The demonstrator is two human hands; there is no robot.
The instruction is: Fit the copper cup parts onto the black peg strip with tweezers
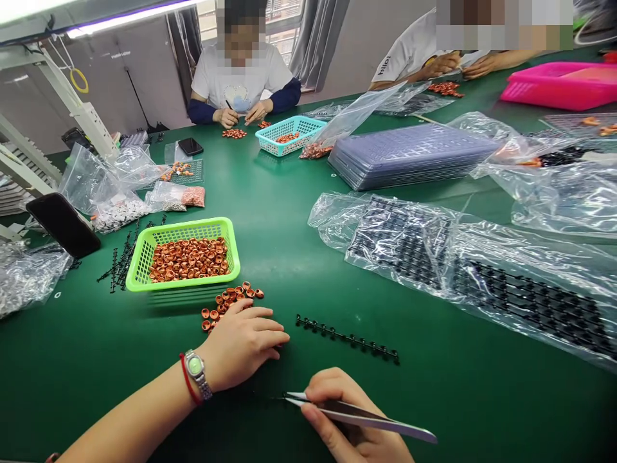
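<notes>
My left hand lies palm down at the edge of a loose pile of small copper-coloured cups, fingers stretched out. Part of the pile is hidden under it. My right hand grips a pair of metal tweezers, whose light tips point left. A tiny black piece shows at the tips; its exact kind is too small to tell. Beyond the tweezers, a black plastic strip with several knobs rests on the green table. More cups fill a lime-green basket behind my left hand.
Black strips in clear plastic bags lie on the right, before a stack of clear trays. At left are a propped phone and loose black strips. Two people work across the table, near a turquoise basket and a pink basket.
</notes>
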